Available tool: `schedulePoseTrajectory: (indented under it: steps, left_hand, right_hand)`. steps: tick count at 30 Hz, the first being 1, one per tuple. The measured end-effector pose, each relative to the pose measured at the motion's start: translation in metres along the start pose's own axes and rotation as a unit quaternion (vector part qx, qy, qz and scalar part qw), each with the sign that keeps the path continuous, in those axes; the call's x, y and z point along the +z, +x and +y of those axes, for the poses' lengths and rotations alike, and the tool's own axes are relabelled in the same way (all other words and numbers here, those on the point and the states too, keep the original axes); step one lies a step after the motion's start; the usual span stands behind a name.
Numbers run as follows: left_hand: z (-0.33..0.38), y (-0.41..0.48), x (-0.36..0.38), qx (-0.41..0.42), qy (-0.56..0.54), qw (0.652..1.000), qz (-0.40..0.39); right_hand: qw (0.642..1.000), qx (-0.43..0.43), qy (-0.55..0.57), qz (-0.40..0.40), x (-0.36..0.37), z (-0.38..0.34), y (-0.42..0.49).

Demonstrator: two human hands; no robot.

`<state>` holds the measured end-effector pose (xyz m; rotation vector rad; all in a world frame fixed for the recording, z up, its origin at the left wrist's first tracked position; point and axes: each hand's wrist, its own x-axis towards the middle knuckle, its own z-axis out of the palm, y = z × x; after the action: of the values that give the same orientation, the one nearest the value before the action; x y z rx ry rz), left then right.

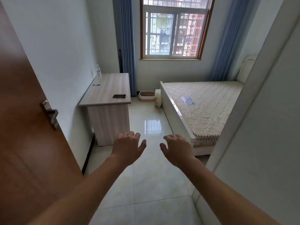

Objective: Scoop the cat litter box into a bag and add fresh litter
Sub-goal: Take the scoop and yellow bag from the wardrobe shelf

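Note:
A pale pink litter box (146, 95) sits on the floor far across the room, under the window. A whitish bag (158, 98) leans against the bed frame just right of it. My left hand (128, 146) and my right hand (177, 147) stretch out in front of me above the tiled floor, palms down, fingers relaxed, holding nothing. Both hands are far from the litter box. No scoop is visible.
A brown door (24, 135) stands open at the left. A wooden desk (107, 91) with a phone (119, 96) and a bottle (98, 72) lines the left wall. A bed with a bare mattress (203, 104) fills the right. A white wall edge (259, 111) is near right.

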<state>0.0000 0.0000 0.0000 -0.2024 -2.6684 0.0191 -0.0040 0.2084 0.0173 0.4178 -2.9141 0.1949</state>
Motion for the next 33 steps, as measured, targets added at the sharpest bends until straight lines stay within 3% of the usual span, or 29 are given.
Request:
schedulePoseTrajectory:
  steps: [8, 22, 33]
  left_hand:
    - [0.003, 0.074, 0.056, 0.034, -0.011, 0.999, 0.034]
    - [-0.017, 0.325, 0.187, 0.126, -0.039, 0.991, 0.03]
    - [0.049, 0.466, 0.271, 0.208, -0.067, 0.976, -0.018]
  right_hand:
    - [1.0, 0.005, -0.003, 0.009, 0.03, 0.034, 0.075]
    - [0.994, 0.101, -0.04, 0.008, 0.067, 0.128, 0.292]
    - [0.986, 0.166, -0.033, 0.005, 0.11, 0.233, 0.397]
